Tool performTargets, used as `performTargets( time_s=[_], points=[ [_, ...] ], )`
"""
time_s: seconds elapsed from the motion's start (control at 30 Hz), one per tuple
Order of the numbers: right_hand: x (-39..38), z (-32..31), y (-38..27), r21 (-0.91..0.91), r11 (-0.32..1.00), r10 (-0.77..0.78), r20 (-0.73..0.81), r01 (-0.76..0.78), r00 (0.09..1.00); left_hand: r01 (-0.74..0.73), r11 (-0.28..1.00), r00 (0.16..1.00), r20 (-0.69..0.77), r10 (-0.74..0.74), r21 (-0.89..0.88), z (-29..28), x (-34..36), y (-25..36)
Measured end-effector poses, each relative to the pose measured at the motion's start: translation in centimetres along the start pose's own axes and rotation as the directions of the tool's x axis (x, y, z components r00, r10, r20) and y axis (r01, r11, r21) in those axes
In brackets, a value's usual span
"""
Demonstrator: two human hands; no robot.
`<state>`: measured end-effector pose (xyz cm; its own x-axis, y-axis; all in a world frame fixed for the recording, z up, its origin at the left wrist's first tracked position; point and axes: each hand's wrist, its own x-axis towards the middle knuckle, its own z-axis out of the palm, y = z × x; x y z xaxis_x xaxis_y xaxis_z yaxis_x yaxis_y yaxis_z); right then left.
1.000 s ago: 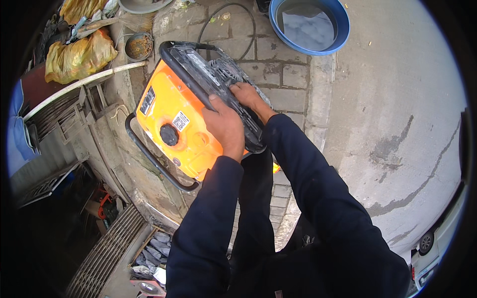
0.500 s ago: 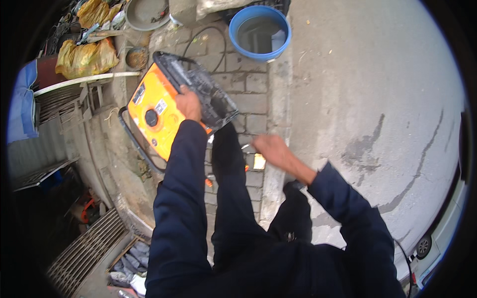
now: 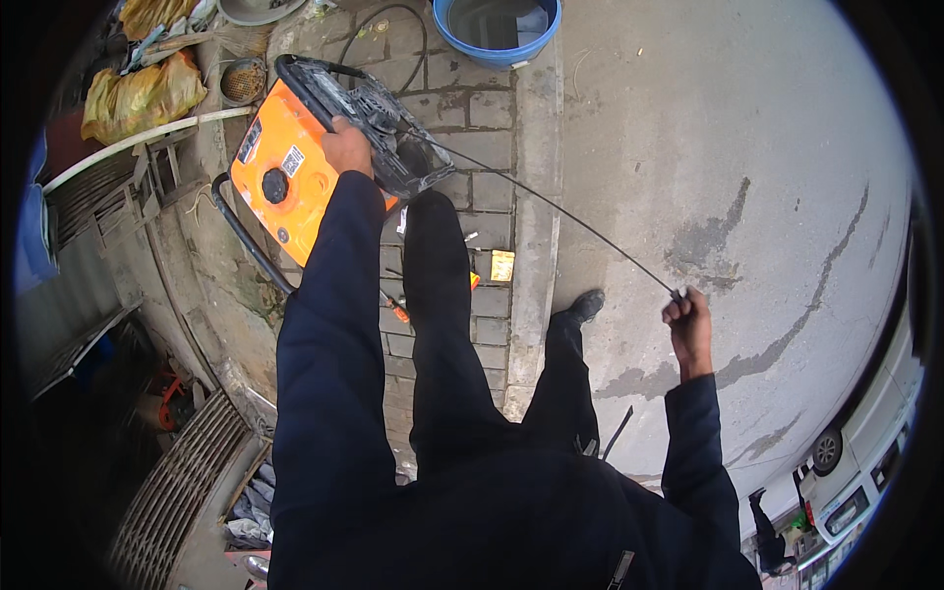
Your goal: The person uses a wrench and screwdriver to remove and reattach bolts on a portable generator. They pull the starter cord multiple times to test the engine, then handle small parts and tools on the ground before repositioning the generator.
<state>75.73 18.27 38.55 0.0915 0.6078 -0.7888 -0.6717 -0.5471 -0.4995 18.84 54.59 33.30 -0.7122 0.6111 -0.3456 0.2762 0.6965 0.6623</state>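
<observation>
Orange-and-black machine (image 3: 313, 197) sits around 10–11 o'clock, left hand (image 3: 348, 147) gripping its black frame (image 3: 308, 98). Cord (image 3: 560, 208) runs from it, stretched taut toward 3 o'clock, right hand (image 3: 688, 320) closed on the handle (image 3: 676, 295). So cord's out, not yet back in; can't tell if the thing's running. Blue tub (image 3: 539, 47) at 12.

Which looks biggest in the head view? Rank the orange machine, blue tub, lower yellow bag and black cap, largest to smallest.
1. Orange machine
2. Blue tub and lower yellow bag: too alike to rank, since the picture's upper edge cuts off the tub
3. Black cap
</observation>
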Motion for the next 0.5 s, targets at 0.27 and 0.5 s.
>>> performTargets(
  time_s=[0.27, 0.5],
  points=[
    [25.1, 42.8, 14.6, -0.709, 0.669, 0.118, 0.396, 0.222, 0.910, -0.036, 0.964, 0.994, -0.087, 0.061, 0.264, -0.1, -1.6, 0.5],
    [36.8, 53.5, 26.4, -0.742, 0.605, -0.021, 0.348, 0.289, 0.937, -0.132, 0.988, 0.988, -0.068, 0.137, 0.082, 0.4, -1.8, 0.1]
  ],
)
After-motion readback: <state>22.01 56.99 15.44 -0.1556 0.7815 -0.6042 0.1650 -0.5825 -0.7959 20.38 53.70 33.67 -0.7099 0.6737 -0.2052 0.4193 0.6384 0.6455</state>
